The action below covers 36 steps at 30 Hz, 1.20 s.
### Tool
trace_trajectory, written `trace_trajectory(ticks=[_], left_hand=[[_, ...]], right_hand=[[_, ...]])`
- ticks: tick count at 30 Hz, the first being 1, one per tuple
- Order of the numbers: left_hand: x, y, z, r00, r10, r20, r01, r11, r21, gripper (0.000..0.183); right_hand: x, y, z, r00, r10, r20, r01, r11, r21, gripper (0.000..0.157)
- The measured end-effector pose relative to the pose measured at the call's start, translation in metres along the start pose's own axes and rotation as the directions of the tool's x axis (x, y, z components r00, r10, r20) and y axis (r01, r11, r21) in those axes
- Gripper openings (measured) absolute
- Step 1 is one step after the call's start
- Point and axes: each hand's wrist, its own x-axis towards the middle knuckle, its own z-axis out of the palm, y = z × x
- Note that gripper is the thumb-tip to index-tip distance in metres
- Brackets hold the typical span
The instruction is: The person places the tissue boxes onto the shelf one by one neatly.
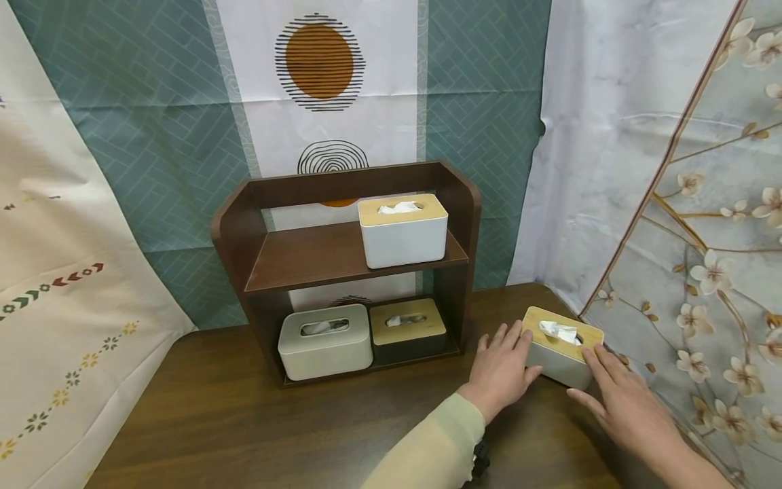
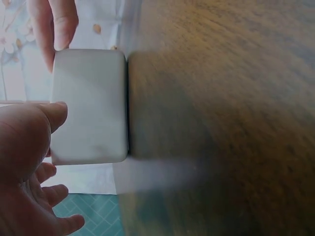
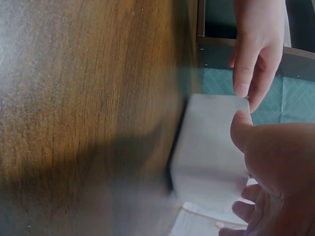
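Note:
A light grey tissue box (image 1: 556,363) with a wooden lid and a white tissue poking out sits on the right part of the table. My left hand (image 1: 499,370) is at its left end, fingers reaching along the side. On the right end, the fingers of my right hand (image 1: 632,404) lie along the lid's edge, thumb held apart. From the left wrist, the box's plain front (image 2: 91,105) shows with the left thumb tip overlapping it and the other fingers spread. In the right wrist view the right thumb overlaps the front (image 3: 211,142) near the top edge.
Left of the hands, a dark brown two-tier shelf (image 1: 360,275) stands on the wooden table (image 1: 244,428). It holds a white tissue box (image 1: 404,238) above, and a cream box (image 1: 326,354) and a black one (image 1: 409,348) below. Patterned cloths (image 1: 489,122) hang around the table.

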Motion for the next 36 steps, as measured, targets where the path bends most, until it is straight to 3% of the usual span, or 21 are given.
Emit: trace_trajectory(ticks=[6, 17, 28, 36], left_hand=[[-0.001, -0.002, -0.001, 1.000, -0.011, 0.000, 0.011, 0.999, -0.033, 0.069], [0.006, -0.004, 0.006, 0.998, -0.057, 0.004, 0.057, 0.987, -0.147, 0.075], [0.012, -0.004, 0.011, 0.998, -0.058, 0.023, 0.061, 0.980, -0.188, 0.072], [0.013, -0.004, 0.013, 0.998, -0.062, 0.020, 0.065, 0.978, -0.200, 0.072]], right_hand=[[0.002, 0.000, -0.002, 1.000, 0.016, 0.009, -0.017, 1.000, 0.025, 0.084], [0.009, -0.001, -0.004, 0.967, 0.193, 0.168, -0.207, 0.976, 0.067, 0.089], [0.011, 0.000, 0.002, 0.977, 0.168, 0.130, -0.185, 0.974, 0.130, 0.078], [0.013, -0.002, 0.002, 0.971, 0.190, 0.145, -0.210, 0.968, 0.136, 0.075]])
